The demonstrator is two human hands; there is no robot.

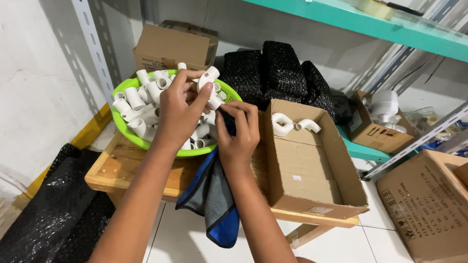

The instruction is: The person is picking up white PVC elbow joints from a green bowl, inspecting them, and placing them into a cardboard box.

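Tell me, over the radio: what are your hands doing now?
Left hand fingers shut on white pipe fitting. Right hand fingers shut on blue-grey cloth. Green basket of fittings underneath, nothing blocking.

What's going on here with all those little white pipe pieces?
A person is holding a white pipe fitting in the left hand over a green basket heaped with similar fittings. The right hand grips a blue and grey cloth that hangs over the edge of the wooden table. Beside the basket sits an open cardboard box with two white curved fittings at its far end.
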